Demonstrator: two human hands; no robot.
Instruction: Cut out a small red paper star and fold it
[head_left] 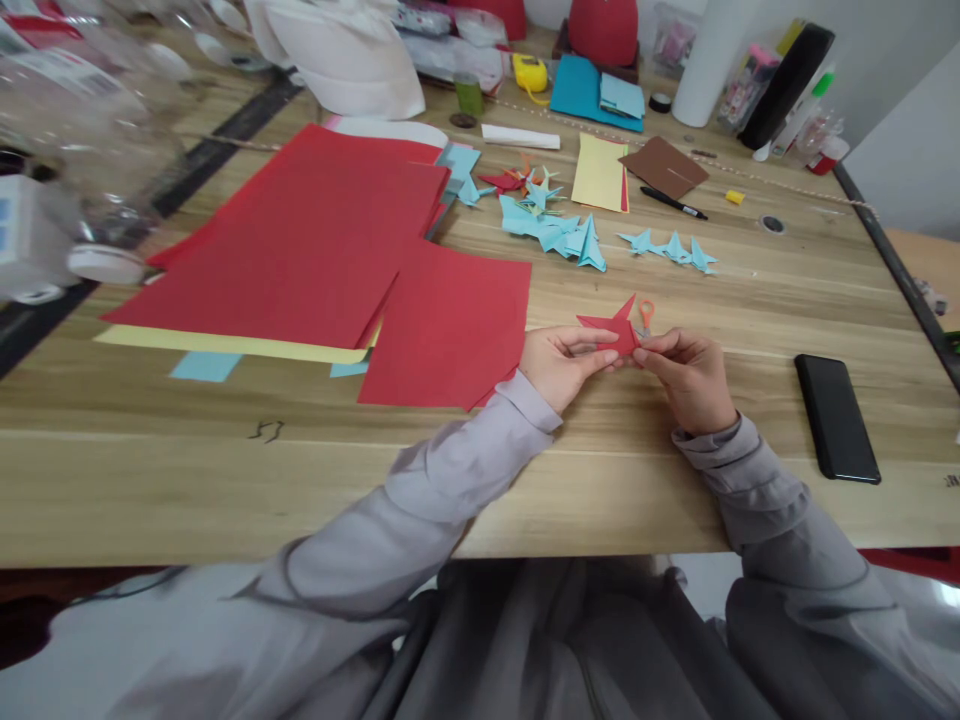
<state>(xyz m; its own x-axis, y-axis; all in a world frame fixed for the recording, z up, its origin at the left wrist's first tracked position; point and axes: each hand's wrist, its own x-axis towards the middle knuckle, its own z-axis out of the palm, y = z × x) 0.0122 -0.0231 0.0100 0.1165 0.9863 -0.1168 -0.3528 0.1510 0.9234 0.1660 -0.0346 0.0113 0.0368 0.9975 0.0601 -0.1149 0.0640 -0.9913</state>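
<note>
A small red folded paper (621,330) with pointed flaps is held above the table between both my hands. My left hand (566,362) pinches its left side between thumb and fingers. At its right edge, my right hand (688,375) grips it with thumb and forefinger. Just behind it lie orange-handled scissors (646,312), partly hidden by the paper and fingers. Beside my left wrist is a red paper sheet (457,325). Farther back lie several light-blue folded paper cranes (673,247) and a cluster of blue paper pieces (559,235).
A large stack of red sheets (315,240) covers the left. A black phone (836,418) lies at right. Behind are yellow paper (596,175), brown paper (666,167), a black pen (673,203) and a yellow tape measure (530,72). Clear plastic bottles (112,120) crowd the far left.
</note>
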